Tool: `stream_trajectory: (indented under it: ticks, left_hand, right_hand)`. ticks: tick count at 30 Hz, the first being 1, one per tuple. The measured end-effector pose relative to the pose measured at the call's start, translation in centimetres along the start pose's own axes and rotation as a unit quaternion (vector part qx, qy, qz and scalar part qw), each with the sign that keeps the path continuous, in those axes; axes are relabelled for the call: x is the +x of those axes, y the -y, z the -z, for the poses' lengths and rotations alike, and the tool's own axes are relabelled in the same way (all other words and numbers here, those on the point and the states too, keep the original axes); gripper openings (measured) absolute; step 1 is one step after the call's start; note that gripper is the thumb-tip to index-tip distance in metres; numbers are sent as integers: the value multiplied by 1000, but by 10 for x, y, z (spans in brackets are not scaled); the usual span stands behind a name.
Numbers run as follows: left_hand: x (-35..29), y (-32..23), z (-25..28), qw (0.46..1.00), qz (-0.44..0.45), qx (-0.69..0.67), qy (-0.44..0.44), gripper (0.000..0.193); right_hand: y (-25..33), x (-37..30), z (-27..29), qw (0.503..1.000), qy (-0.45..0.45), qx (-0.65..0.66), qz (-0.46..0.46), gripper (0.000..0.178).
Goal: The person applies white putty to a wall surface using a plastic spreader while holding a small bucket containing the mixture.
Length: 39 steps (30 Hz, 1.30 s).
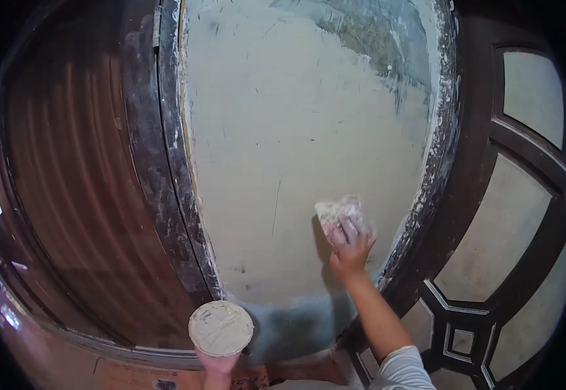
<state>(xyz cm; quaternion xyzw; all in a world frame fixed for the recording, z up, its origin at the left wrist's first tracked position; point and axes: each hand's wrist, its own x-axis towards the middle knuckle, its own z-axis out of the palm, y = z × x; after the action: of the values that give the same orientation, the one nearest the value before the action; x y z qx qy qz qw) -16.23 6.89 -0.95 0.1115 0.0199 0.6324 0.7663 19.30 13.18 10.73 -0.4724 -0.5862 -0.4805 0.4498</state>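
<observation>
My right hand (352,246) is closed round a flat, putty-smeared scraper (336,207), held at the lower right of a pale panel (263,169). The panel has a smooth coat of putty over most of it, with a few dark scratches and specks. Low on the left, my left hand (216,362) grips a round tub (221,329) from beneath. Off-white putty fills the tub, its surface marked with crossing lines. The tub covers most of my left fingers.
Dark, putty-spattered frame posts (182,188) edge the panel. Bare grey patches (377,39) show at its top right, and a bluish strip (296,328) runs along its bottom. Reddish-brown glazing (75,182) stands left, a dark door with pale insets (498,240) right. Brown sheeting (130,376) lies below.
</observation>
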Motion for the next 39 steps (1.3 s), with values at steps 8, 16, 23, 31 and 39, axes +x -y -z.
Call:
stream_trajectory:
  ticks: [8,16,23,31,39]
  left_hand:
    - [-6,29,-17,998,45,-38,3,62]
    - [-10,36,-22,999,29,-24,5,61]
    - [-7,63,-41,998,54,-21,8,60]
    - [12,92,-62,991,110,-41,57,61]
    - [0,121,-72,983,164,-33,79,68]
  right_hand:
    - [-37,145,17,998,-1,-62,-21,51]
    - [64,-201,8,909,397,70,-101,43]
    - [40,-229,62,830,304,328,-334,30]
    - [23,-45,122,862,182,435,-188,29]
    - [56,-49,127,857,289,425,18,42]
